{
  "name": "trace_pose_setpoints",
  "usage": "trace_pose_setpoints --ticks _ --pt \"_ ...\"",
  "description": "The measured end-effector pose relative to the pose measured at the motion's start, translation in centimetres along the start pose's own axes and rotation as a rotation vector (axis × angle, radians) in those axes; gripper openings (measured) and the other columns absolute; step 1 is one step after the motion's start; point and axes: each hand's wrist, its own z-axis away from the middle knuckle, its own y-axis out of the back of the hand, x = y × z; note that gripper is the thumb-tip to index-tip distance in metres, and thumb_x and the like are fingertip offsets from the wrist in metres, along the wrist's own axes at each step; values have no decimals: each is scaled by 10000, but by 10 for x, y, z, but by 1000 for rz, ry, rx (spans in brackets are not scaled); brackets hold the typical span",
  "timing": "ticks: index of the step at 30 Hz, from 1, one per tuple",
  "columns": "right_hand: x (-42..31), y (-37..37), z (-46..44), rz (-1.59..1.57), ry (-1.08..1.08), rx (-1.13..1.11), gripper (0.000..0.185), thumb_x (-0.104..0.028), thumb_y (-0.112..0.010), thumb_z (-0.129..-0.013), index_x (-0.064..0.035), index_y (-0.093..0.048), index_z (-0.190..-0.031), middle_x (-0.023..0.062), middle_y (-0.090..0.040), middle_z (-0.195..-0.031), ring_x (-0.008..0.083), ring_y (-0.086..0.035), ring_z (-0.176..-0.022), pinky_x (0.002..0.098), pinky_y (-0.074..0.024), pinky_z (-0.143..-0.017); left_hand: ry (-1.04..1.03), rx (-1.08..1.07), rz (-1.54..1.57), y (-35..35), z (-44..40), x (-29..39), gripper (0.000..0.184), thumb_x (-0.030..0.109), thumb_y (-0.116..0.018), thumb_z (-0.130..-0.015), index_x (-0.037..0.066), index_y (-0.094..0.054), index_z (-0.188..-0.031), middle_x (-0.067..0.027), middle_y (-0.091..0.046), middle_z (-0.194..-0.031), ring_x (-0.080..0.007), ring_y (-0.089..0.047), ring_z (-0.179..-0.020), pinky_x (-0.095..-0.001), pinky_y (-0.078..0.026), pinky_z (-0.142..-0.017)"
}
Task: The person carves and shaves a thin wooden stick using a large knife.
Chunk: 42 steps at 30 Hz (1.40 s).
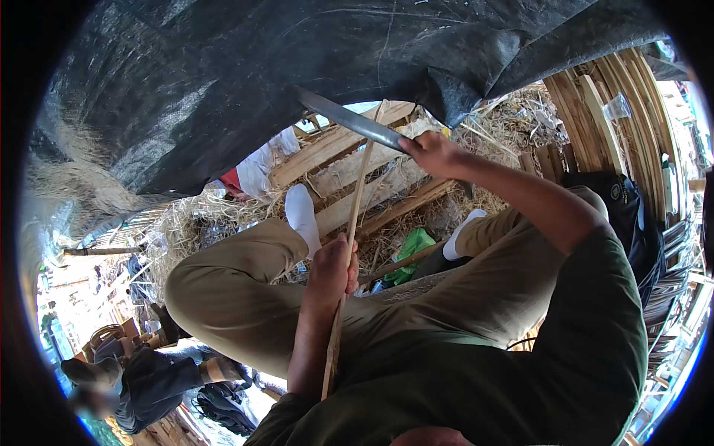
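Note:
My left hand (332, 271) is closed around a long, thin bamboo or wood strip (358, 189), which runs from near my side up past my lap. In my right hand (435, 154), the fingers wrap the handle of a machete (349, 121). Its long grey blade points to the upper left and crosses the strip near the far end. Whether the edge bites into the strip, I cannot tell. The handle is mostly hidden by my fingers.
A black plastic sheet (223, 82) hangs low ahead. Wooden slats (349, 175) and fibrous shavings (186, 238) lie around my feet, with a green bag (411, 253). Stacked boards (632, 111) and a black backpack (628, 215) are at right. Another person (160, 383) is at lower left.

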Motion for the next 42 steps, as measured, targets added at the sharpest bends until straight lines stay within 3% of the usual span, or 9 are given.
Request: trace_pose_setpoints --ticks 5,6,9,13,16,20,23,30,42 --pt "12 30 4 -194 78 -50 494 -459 -533 -993 34 -547 -968 65 -543 -662 145 -540 -487 327 -475 -437 14 -76 59 -5 -3 5 339 364 -328 -1074 86 -507 -1003 40 -369 -562 -66 -308 -367 -241 -279 -364" --pt "12 35 5 -243 95 -74 330 -283 -638 -928 21 -519 -978 45 -514 -643 134 -542 -504 322 -457 -439 30 -91 91 -6 -3 7 338 367 -325 -1075 91 -505 -1003 41 -364 -560 -66 -305 -365 -241 -277 -360" --pt "12 45 15 -260 179 -104 247 -196 -645 -930 -2 -539 -1041 19 -520 -607 116 -551 -522 307 -442 -468 51 -106 223 -1 -4 6 367 369 -370 -1078 43 -526 -1012 22 -400 -538 -82 -334 -351 -251 -295 -349" --pt "15 49 23 -276 159 -71 414 -323 -680 -943 12 -542 -1142 25 -537 -629 123 -586 -569 305 -462 -497 40 -123 185 -4 -3 8 355 369 -347 -1080 66 -511 -998 27 -383 -545 -78 -320 -354 -248 -287 -348" --pt "19 46 15 65 193 121 506 -479 -643 -950 13 -581 -1049 33 -528 -601 120 -572 -523 297 -454 -466 26 -140 138 -8 -2 9 355 405 -331 -1076 102 -493 -989 41 -354 -555 -68 -294 -363 -234 -266 -348" --pt "3 46 23 -102 -60 106 582 -578 -519 -971 -10 -637 -932 45 -574 -626 129 -536 -432 313 -428 -397 37 -147 156 -9 -1 9 371 414 -329 -1079 96 -500 -994 41 -358 -559 -66 -298 -366 -232 -267 -350" --pt "12 35 15 -184 100 139 606 -607 -518 -962 -15 -638 -927 44 -570 -626 136 -536 -430 308 -424 -399 19 -108 127 -5 -1 7 375 394 -356 -1078 65 -518 -1001 30 -395 -561 -67 -331 -374 -239 -294 -365" --pt "19 39 -7 101 127 188 630 -632 -520 -950 -62 -700 -1152 144 -693 -783 264 -711 -822 420 -542 -749 -13 -76 67 -5 -2 4 396 397 -369 -1074 41 -534 -1020 23 -427 -567 -67 -358 -385 -238 -313 -385" --pt "-7 -8 20 141 271 155 633 -601 -382 -1018 -52 -678 -1124 141 -662 -757 270 -685 -682 445 -558 -678 -12 -50 22 -8 3 7 350 337 -331 -1073 50 -513 -990 1 -431 -574 -82 -361 -393 -244 -321 -387"
